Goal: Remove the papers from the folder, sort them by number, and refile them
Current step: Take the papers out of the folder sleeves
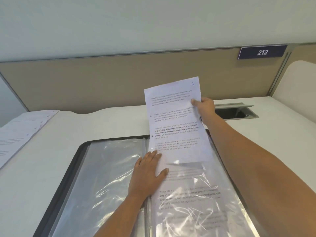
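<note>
Desk (59, 151): white, its wavy far edge against a beige partition (102, 82), with a pale wall (136, 23) above.
Sign (262, 52): "212", at the partition's top right.
Hatch (236, 112): open, near the desk's far right corner.
Papers (22, 132): loose pile at the left edge.
Folder (75, 161): open at the near edge, clear sleeves.
Sheet (172, 117): numbered 3, raised over the folder's right half, lower end at the sleeve.
Right hand (206, 106): pinches the sheet's right edge.
Left hand (147, 173): fingers spread flat on the sleeve.
</note>
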Tool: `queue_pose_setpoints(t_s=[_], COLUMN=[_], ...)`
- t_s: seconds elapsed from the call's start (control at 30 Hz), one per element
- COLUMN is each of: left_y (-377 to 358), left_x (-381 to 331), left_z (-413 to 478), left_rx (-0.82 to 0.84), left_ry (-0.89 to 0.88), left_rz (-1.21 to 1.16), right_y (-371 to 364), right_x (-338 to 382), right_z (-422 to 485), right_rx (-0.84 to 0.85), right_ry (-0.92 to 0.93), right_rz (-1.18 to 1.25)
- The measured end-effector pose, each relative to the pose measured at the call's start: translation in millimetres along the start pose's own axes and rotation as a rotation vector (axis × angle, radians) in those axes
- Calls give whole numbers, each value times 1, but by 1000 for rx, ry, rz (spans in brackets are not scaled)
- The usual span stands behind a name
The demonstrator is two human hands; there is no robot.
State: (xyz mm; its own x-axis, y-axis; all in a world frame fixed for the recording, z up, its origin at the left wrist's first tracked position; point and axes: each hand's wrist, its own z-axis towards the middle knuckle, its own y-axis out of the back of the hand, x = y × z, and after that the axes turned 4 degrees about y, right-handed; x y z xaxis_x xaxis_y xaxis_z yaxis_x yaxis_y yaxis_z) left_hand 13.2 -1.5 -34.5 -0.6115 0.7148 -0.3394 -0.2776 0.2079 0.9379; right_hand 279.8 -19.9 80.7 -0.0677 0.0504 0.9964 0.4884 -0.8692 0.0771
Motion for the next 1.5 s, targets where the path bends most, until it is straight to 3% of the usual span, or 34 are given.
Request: queue_pose_setpoints(t_s=[0.2, 0.57, 0.77, 1.1, 1.2, 1.3, 1.37, 1.5], left_y=[2, 5, 8, 25, 32, 47, 54, 60], left_x=[-1, -3, -6, -19, -33, -44, -31, 18], left_z=[0, 1, 0, 12, 22, 20, 10, -19], left_rx=[-2, 10, 40, 123, 147, 26, -55, -38], left_ry=[-1, 2, -2, 16, 24, 67, 86, 270], left_rz=[20, 10, -3, 192, -38, -584, -825, -1161], right_y=[-10, -6, -1, -2, -6, -10, -10, -6], right_x=[40, 81, 71, 62, 61, 50, 42, 28], right_z=[6, 2, -17, -56, -73, -88, -99, -121], right_rx=[-70, -198, -246, -102, -26, 57, 81, 113], right_ry=[106, 27, -93, -228, -250, -248, -252, -250], right_rz=[125, 676, 702, 732, 691, 613, 574, 492])
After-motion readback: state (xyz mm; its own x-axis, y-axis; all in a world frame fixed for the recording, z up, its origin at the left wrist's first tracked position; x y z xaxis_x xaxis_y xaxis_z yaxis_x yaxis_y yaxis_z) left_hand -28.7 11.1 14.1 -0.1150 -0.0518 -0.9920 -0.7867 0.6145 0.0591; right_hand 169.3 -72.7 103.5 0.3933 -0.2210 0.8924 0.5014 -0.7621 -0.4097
